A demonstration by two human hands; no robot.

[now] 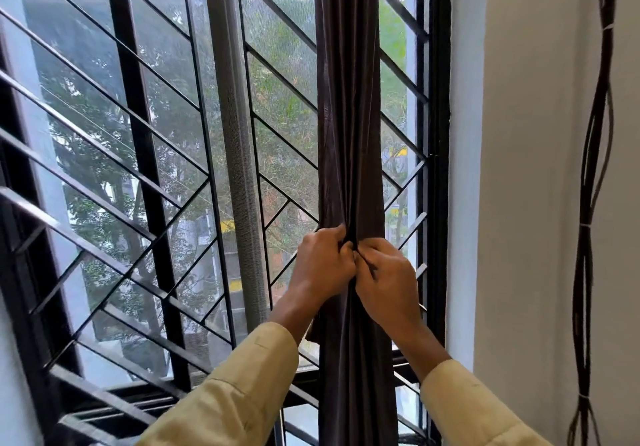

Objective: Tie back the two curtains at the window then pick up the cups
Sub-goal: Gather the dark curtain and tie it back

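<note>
Window glass behind a black metal grille of diagonal bars point(138, 168) fills the left and middle of the view, with a grey mesh-covered upright post point(235, 133) near its centre. A plain white wall point(536, 168) stands to the right of it.

One long dark brown fabric curtain point(349, 116) hangs near the right edge of the window, bunched into a narrow column of folds. A bundle of thin black cables point(588, 203) hangs down the wall, well apart from the curtain.

Two pale yellow sleeves point(242, 383) reach up from the bottom edge. The left hand point(322, 265) and the right hand point(388, 279) meet knuckle to knuckle at the front of the bunch. The fingers of both curl inward and pinch the gathered folds. Whether they also hold a tie band I cannot tell, since the fingertips are buried in the cloth. No second curtain and no cups are in view.

This looks like the gathering or knotting step on the first curtain, so the task is early. The main risk is slack. If either hand loosens before a tie is cinched, the slippery folds could fan back out across the glass. A hard downward tug could strain the unseen hanging above. Loose folds could also snag on the grille.
</note>
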